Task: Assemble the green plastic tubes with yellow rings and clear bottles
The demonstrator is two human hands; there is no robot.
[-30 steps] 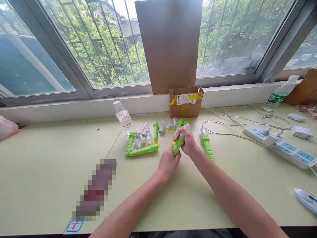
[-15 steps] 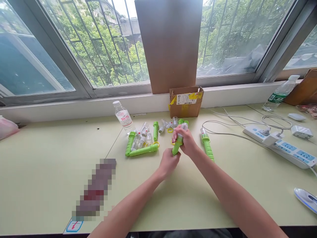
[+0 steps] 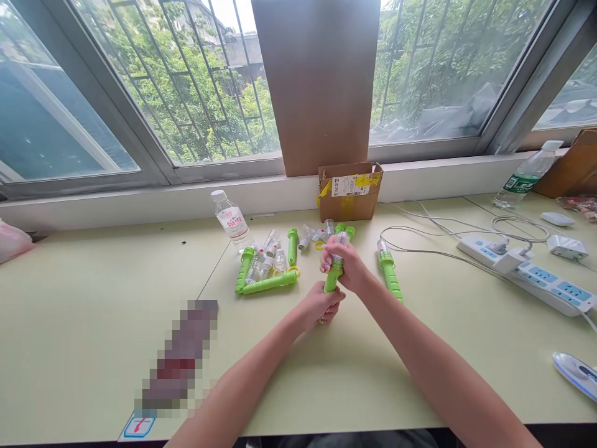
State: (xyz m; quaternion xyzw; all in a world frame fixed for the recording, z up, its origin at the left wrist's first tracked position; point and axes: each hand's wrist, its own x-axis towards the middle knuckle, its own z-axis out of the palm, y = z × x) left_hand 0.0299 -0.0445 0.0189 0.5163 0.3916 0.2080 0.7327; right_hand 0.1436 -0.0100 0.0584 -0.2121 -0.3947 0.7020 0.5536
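Note:
My left hand (image 3: pixel 323 305) is wrapped round the lower green handle of a light stick (image 3: pixel 333 280). Its clear ribbed head is in the grip of my right hand (image 3: pixel 344 260), just above; the fingers hide part of it. A similar light stick (image 3: pixel 390 272), with a clear head on a green handle, lies to the right of my hands. On the left, a green handle (image 3: pixel 270 282) lies crosswise, another green handle (image 3: pixel 244 270) slants beside it and a third green handle (image 3: pixel 292 247) is behind. Several clear caps (image 3: pixel 255 266) and a yellow ring (image 3: pixel 293 272) lie among them.
A small cardboard box (image 3: pixel 349 205) stands at the back, below the window. One water bottle (image 3: pixel 233 223) is behind the parts, another bottle (image 3: pixel 522 180) at the far right. A power strip (image 3: pixel 536 277) with cables lies on the right. A blurred dark object (image 3: pixel 181 351) lies left.
My left hand has shifted slightly and its fingers now show curled round the handle. My right hand has turned a little on the clear head.

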